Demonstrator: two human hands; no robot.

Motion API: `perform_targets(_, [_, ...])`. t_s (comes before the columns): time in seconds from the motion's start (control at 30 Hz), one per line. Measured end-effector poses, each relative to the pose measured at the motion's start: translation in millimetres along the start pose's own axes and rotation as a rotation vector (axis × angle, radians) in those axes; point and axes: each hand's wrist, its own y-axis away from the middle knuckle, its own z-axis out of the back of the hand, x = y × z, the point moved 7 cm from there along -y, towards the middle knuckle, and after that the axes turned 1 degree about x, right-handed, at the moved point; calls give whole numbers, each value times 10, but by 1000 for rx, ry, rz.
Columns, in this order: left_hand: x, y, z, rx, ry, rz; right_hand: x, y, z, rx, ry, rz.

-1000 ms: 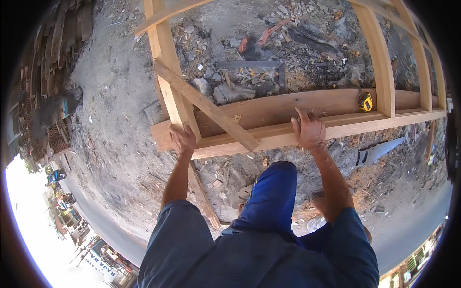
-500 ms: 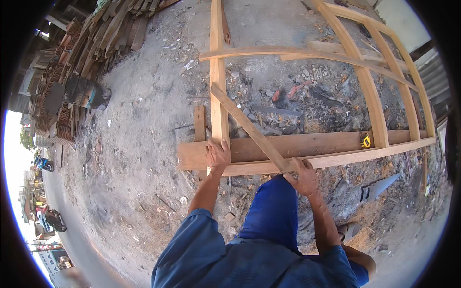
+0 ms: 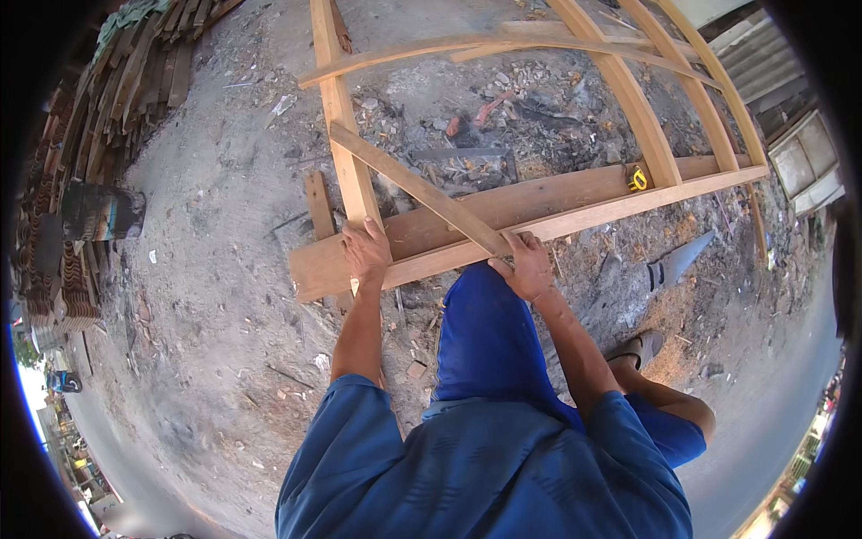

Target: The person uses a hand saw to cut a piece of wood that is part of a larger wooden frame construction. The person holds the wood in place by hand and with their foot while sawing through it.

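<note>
A wooden frame of pale beams lies on the ground. My left hand is wrapped round its left beam, at the corner with the near rail. Across this corner runs a diagonal wooden strip, its upper end lying over the left beam. At the strip's lower end my right hand is closed, fingers over the top and thumb on the near side, against the near rail. Part of the grip is hidden under the fingers. My knee, in blue cloth, is right beside the rail there.
Under the frame lies a wide brown plank with a yellow tape measure on it. A handsaw rests on the ground to the right, near my sandalled foot. Stacked old timber and roof tiles stand at the left.
The whole view has shifted and turned, so the frame sits higher and farther left in the picture. Both hands keep their places on the wood.
</note>
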Motion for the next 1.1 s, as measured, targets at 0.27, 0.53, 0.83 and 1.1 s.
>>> perform_targets(0.27, [-91, 15, -6, -12, 19, -3, -50, -14, -106, -78, -70, 34])
perform_targets(0.53, [-89, 77, 93, 29, 35, 28, 15, -26, -110, -13, -63, 4])
perform_targets(0.83, [-264, -52, 62, -156, -174, -356, 3, -31, -135, -14, -75, 22])
perform_targets(1.1, [-483, -670, -32, -148, -206, -581, 104, -106, -54, 40, -81, 4])
